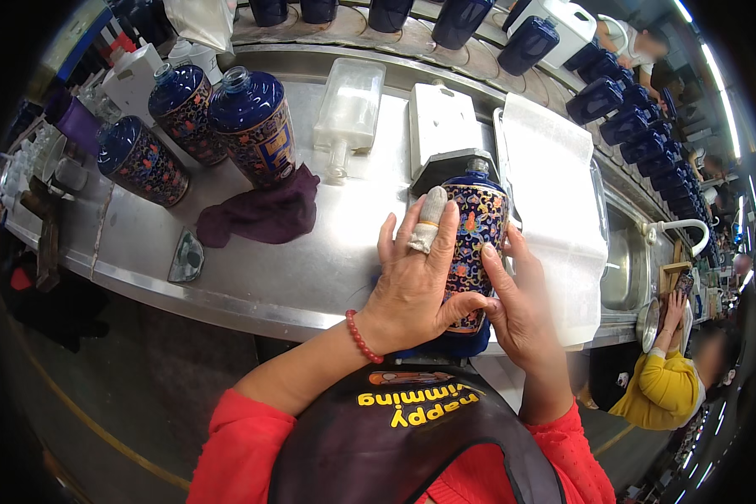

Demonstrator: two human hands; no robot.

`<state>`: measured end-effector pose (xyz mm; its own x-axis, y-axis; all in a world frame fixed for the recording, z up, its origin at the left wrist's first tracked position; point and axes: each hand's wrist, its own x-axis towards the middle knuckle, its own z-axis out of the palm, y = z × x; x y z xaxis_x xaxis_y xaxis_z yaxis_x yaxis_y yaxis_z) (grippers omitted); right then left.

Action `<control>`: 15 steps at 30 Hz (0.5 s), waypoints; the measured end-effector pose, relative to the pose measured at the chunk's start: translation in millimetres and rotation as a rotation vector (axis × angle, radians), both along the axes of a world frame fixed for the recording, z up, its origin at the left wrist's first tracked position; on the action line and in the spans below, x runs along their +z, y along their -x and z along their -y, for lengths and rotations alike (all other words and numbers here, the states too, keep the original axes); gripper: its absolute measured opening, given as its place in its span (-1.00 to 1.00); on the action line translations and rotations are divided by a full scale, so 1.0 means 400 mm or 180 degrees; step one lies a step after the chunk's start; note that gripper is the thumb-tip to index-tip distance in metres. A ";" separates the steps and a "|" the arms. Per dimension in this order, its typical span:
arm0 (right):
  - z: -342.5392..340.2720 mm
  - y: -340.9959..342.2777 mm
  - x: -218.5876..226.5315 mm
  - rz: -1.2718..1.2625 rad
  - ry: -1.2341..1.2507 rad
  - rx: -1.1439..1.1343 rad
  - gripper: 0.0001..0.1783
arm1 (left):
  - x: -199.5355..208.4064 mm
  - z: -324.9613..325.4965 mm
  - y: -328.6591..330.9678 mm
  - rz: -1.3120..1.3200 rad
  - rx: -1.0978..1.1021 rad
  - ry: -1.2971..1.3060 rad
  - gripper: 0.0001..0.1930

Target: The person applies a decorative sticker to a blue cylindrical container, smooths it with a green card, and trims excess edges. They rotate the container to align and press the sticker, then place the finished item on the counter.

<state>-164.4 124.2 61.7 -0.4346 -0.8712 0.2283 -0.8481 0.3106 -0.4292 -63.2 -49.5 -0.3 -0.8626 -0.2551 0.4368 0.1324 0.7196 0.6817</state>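
A dark blue bottle (pixel 472 220) with a colourful floral pattern lies tilted in front of me, its neck pointing away. My left hand (pixel 412 281) lies flat along the bottle's left side, fingers stretched and spread. One of its fingers wears a grey cloth sleeve (pixel 428 220) with a yellow band, and a red bead bracelet (pixel 363 338) circles the wrist. My right hand (pixel 522 294) holds the bottle's right side, thumb on the front and fingers partly hidden behind. Both thumbs meet near the base. Blue cloth (pixel 458 344) shows under the lower end.
Three patterned blue bottles (pixel 256 122) stand at the left beside a dark purple cloth (pixel 265 210). Ahead are a clear bottle (pixel 350 105) and a white container (pixel 442 122). White sheets (pixel 550 193) lie right, before a sink (pixel 626 260). A conveyor (pixel 336 32) carries plain blue bottles. A co-worker in yellow (pixel 668 388) is at right.
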 end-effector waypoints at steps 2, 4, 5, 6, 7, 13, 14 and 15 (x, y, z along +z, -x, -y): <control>0.001 0.000 -0.001 -0.0026 0.0016 0.0007 -0.31 | 0.003 -0.002 0.001 0.0042 -0.0008 0.0009 0.13; 0.001 -0.001 0.000 -0.0049 0.0018 0.0011 -0.31 | 0.002 -0.003 0.003 0.0064 -0.0012 0.0041 0.13; 0.000 -0.002 0.001 -0.0051 0.0006 0.0010 -0.31 | 0.001 0.000 0.005 0.0013 -0.0056 -0.0104 0.13; 0.000 -0.002 0.002 -0.0053 -0.0001 0.0003 -0.30 | -0.001 0.004 0.008 -0.0050 -0.0097 -0.0231 0.13; -0.001 -0.002 0.004 -0.0035 -0.0021 0.0013 -0.30 | -0.003 0.007 0.009 -0.0115 -0.0142 -0.0357 0.13; -0.001 -0.002 0.003 -0.0039 -0.0014 0.0036 -0.30 | -0.007 0.007 0.016 -0.0004 -0.0116 -0.0241 0.13; -0.001 -0.001 0.003 -0.0026 -0.0012 0.0032 -0.30 | -0.006 0.006 0.017 0.0011 -0.0121 -0.0246 0.13; -0.001 -0.002 0.002 -0.0022 -0.0005 0.0028 -0.30 | -0.006 0.006 0.018 0.0016 -0.0125 -0.0245 0.13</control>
